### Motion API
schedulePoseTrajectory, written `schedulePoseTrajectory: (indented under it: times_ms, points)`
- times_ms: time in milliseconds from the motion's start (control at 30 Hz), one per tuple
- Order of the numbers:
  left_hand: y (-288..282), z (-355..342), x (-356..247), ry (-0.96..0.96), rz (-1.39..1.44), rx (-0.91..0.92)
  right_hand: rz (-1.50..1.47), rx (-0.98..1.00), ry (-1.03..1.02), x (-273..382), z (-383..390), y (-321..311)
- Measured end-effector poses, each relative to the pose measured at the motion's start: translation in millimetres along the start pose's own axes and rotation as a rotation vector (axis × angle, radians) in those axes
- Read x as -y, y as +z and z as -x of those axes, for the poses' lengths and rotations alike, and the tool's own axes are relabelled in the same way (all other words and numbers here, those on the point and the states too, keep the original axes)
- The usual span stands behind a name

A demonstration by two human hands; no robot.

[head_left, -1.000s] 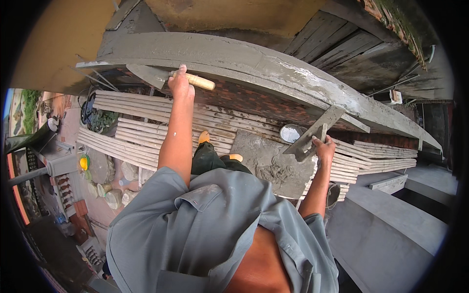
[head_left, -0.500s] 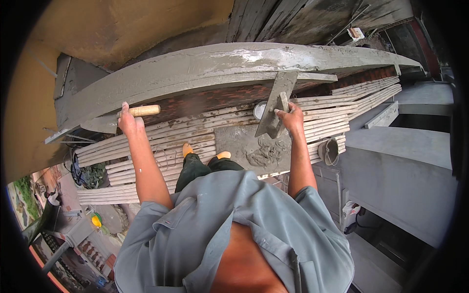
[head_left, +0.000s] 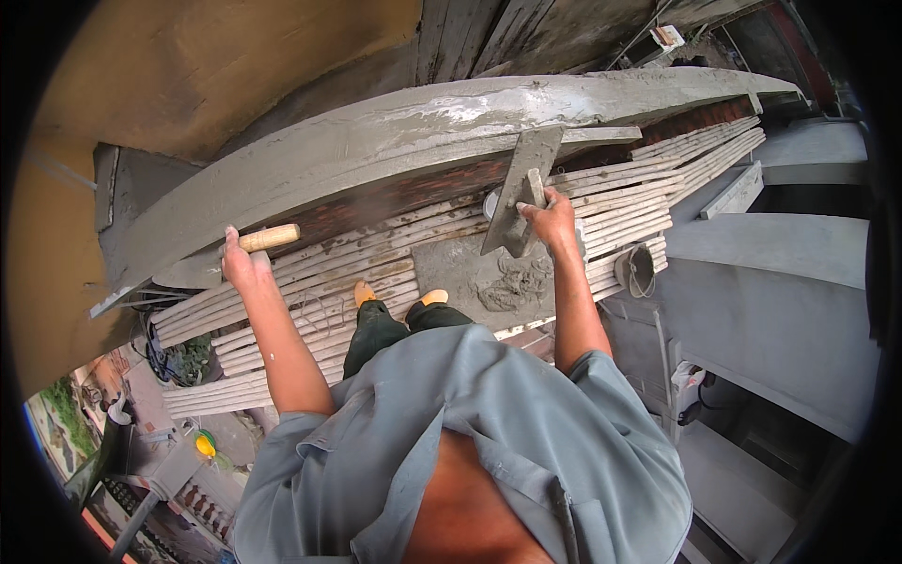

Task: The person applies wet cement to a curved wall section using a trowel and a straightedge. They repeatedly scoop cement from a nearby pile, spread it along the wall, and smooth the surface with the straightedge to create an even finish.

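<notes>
Right hand (head_left: 550, 218) shifted centreward; trowel (head_left: 520, 193) long axis near-vertical, blade up.

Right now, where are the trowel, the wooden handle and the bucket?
trowel (head_left: 520, 179), head view, flat grey blade
wooden handle (head_left: 271, 237), head view, middle of its round grip
bucket (head_left: 636, 270), head view, rim

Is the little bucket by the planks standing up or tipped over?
Tipped. The bucket lies on its side at the planks' end, its round mouth facing the camera.
</notes>
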State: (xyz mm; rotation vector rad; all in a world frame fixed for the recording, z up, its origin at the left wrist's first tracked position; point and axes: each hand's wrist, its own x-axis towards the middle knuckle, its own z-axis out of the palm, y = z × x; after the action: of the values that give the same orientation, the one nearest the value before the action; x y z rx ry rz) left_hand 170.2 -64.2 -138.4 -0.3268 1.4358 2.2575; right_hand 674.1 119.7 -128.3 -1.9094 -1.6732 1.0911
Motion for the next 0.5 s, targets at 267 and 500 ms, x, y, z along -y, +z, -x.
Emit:
schedulePoseTrajectory:
  times_ms: [267,500]
  points:
    - [-8.8,-5.0,1.2,0.036,-0.015,-0.022,-0.139,-0.005,-0.013,-2.5,1.2,7.9]
    - [-4.8,-2.1,-2.7,0.011,-0.012,-0.027,-0.032,-0.074,-0.023,-2.7,17.9,17.8]
